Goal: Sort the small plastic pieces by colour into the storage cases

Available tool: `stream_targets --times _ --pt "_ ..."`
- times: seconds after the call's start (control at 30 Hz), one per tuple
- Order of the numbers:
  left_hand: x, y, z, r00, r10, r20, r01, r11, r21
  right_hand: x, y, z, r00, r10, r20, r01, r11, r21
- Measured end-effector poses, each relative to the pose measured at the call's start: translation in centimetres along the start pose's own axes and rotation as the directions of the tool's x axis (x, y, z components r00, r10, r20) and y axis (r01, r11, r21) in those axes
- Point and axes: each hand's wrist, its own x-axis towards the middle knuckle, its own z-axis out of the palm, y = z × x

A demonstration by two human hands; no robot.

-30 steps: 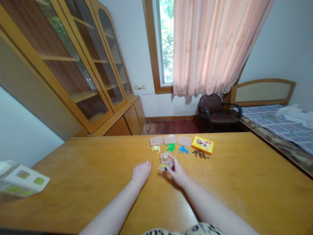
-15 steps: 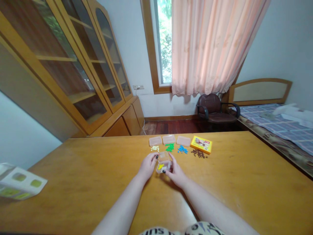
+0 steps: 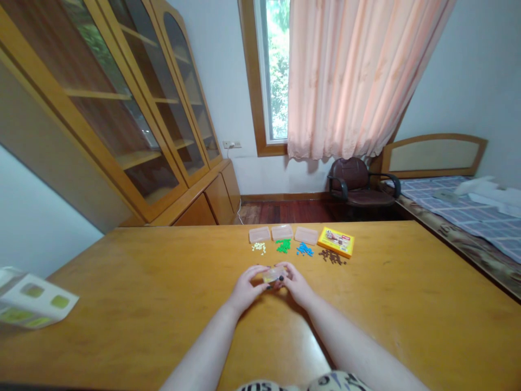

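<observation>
A small clear plastic box (image 3: 275, 273) with yellow pieces inside sits on the wooden table (image 3: 163, 282), its lid folded down. My left hand (image 3: 247, 286) grips its left side with curled fingers. My right hand (image 3: 296, 283) grips its right side, fingers pressed on the lid. Behind the box lie small piles of pieces: cream beads (image 3: 259, 248), green beads (image 3: 284, 246), blue beads (image 3: 305, 250) and brown beads (image 3: 332, 256).
Three shut clear boxes (image 3: 283, 233) and a yellow box (image 3: 336, 241) stand in a row at the table's far edge. A white carton (image 3: 30, 300) lies at the left edge. Beyond are a wooden glass cabinet (image 3: 134, 119), a chair (image 3: 358, 182) and a bed (image 3: 468, 209).
My left hand came from the table to the box. Both hands have folded the open lid down over the box.
</observation>
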Motion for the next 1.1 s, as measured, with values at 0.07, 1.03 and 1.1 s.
stream_targets --times 0.07,1.03,1.1 --pt "-0.2 0.1 0.1 0.999 0.044 -0.028 -0.04 0.993 0.112 0.0 -0.4 0.0 1.0 0.011 -0.004 -0.011 1.0 -0.014" --pt "1.9 -2.5 -5.0 0.99 0.138 -0.04 -0.091 0.821 0.564 0.6 1.1 -0.9 0.991 0.048 -0.124 -0.031 0.99 0.135" --pt "2.8 -4.0 -6.7 0.996 0.079 -0.052 -0.032 0.796 0.605 0.8 1.3 -1.1 0.986 0.07 -0.15 -0.046 0.986 0.159"
